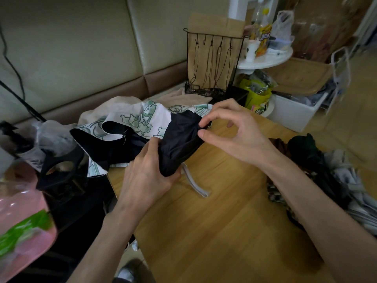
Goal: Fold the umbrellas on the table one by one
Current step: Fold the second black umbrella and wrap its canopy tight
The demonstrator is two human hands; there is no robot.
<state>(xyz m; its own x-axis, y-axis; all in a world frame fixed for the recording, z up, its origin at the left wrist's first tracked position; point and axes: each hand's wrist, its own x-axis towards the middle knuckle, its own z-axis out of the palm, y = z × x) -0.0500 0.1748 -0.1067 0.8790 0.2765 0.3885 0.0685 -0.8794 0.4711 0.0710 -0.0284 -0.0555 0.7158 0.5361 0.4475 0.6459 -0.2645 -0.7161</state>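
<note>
1. The half-gathered black fabric umbrella with a white, green-printed side (179, 144) lies over the far left part of the light wooden table (214, 231). Its loose canopy spills off to the left.
2. The left hand (146, 176) is wrapped round the near end of the black bundle and grips it. This hold should serve as the anchor, so the gathered pleats do not spring out.
3. The right hand (234, 131) pinches a fold of black cloth at the far end between thumb and forefinger, with its other fingers spread free.
4. The step would likely go best by drawing each panel flat, laying them all one way round the shaft, and turning the bundle with the left hand.
5. The flat white strap (195, 184) trails from under the bundle onto the table. It should stay outside the folds, ready for the closing wrap.
6. A dark heap (310, 160), seemingly more umbrellas, lies at the right edge.
</note>
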